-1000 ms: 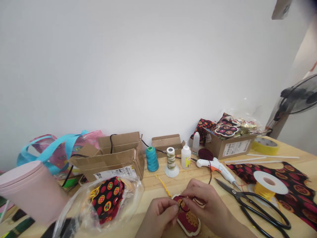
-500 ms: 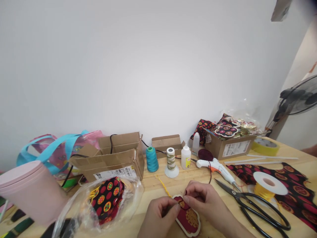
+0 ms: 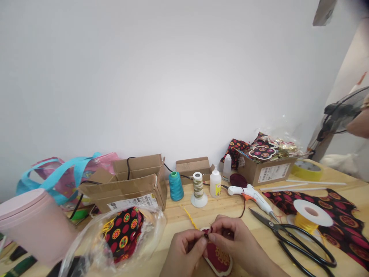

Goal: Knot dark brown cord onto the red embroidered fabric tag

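My left hand [image 3: 184,252] and my right hand [image 3: 239,246] meet at the bottom centre over a small dark red fabric piece [image 3: 217,259] with a gold pattern and a white edge. Both pinch a thin dark red cord [image 3: 208,231] at the piece's top end. A yellow cord [image 3: 188,217] runs away from the piece toward the thread spools. Most of the piece is covered by my fingers.
Black scissors [image 3: 294,242], a white glue gun [image 3: 250,194], a yellow ribbon spool [image 3: 313,215] on patterned cloth, teal [image 3: 175,186] and gold thread cones, a glue bottle [image 3: 215,184], cardboard boxes [image 3: 129,184], a plastic bag of fabric [image 3: 121,234], a pink tub [image 3: 34,223]. Another person's hand [image 3: 359,125] shows at right.
My fingers have drawn closer together at the top of the red piece. The view shifted slightly left and another person's hand appeared at the right edge by the fan.
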Demonstrator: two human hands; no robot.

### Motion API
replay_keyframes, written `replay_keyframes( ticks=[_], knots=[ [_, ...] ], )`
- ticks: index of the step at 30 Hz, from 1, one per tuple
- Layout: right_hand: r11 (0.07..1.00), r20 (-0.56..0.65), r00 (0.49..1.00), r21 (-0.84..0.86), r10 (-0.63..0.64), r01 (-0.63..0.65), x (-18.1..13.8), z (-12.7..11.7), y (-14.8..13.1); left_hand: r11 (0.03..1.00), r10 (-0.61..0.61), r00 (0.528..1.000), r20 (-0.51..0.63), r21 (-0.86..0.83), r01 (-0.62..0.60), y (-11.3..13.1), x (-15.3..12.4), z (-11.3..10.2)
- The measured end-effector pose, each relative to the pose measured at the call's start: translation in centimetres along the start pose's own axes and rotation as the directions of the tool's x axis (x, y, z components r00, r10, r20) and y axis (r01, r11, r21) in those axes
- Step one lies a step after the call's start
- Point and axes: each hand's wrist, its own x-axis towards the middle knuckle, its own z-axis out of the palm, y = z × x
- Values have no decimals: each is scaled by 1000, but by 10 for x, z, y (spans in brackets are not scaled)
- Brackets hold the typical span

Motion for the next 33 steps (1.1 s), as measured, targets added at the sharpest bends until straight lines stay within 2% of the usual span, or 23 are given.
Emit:
replay_keyframes(
  ticks=[8,16,21,25,30,33],
  knots=[
    [951,23,984,-253,-176,176,-1,-1,6,998,-34,999,18,-46,35,1,-2,1],
    [901,47,965,-348,-257,257,0,-3,9,1000,-29,999,38,-9,30,3,-1,2],
    [869,82,946,-376,-313,320,-1,-5,10,996,-71,997,-5,-57,70,3,-4,1],
    [853,89,933,-382,-349,356,0,-6,9,982,-132,985,-111,-149,115,4,-8,0],
    [855,91,927,-363,-364,371,1,-6,9,995,-70,997,43,-63,73,7,-3,-1],
    [852,90,924,-363,-370,377,1,-5,9,998,-43,997,66,-52,46,7,-1,-1]
  ],
)
